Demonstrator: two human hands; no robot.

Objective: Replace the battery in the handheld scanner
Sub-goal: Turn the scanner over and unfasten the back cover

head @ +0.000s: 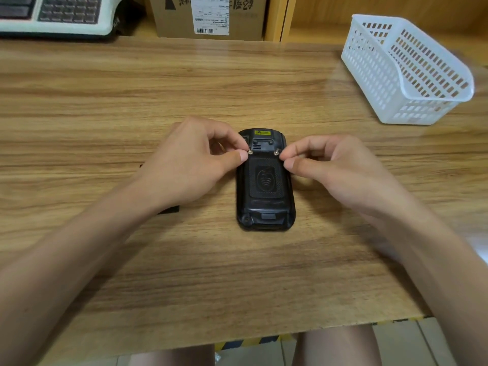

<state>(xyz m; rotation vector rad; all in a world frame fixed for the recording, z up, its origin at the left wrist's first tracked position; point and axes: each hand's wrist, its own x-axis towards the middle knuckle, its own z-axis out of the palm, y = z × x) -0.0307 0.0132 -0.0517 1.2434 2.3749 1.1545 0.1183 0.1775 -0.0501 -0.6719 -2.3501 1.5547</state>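
Note:
A black handheld scanner (265,180) lies face down in the middle of the wooden table (158,88), its textured battery cover (265,178) on top. Two small silver screws stand at the cover's upper corners, the left screw (250,152) and the right screw (276,152). My left hand (195,162) pinches the left screw between thumb and forefinger. My right hand (332,165) pinches the right screw the same way. A flat black object (170,209), partly hidden under my left wrist, lies on the table to the left of the scanner.
A white slotted plastic basket (404,70) stands at the back right. A cardboard box (208,17) and a keypad device (60,14) sit along the back edge. The table's near edge (237,336) runs above my knees.

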